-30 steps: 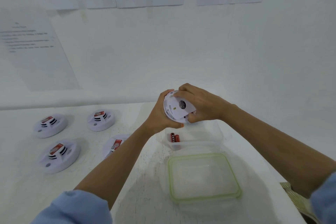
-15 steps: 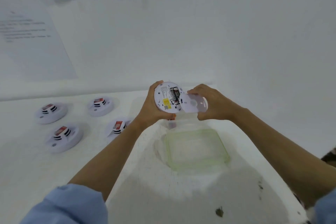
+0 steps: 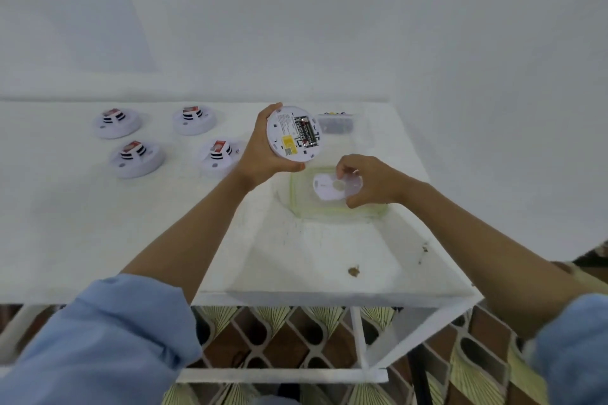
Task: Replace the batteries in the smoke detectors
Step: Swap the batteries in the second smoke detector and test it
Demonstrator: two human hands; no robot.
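2 hands busy: left hand (image 3: 260,158) grips the smoke detector (image 3: 287,136) above the table, back turned up to expose its batteries (image 3: 306,134), while right hand (image 3: 371,182) pinches the cover (image 3: 325,189) over a clear tub (image 3: 297,204), probably to park it.

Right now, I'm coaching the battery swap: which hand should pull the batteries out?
Likely the right hand: it only pinches the loose cover and can set it down, while the left hand grips the detector with its batteries exposed.
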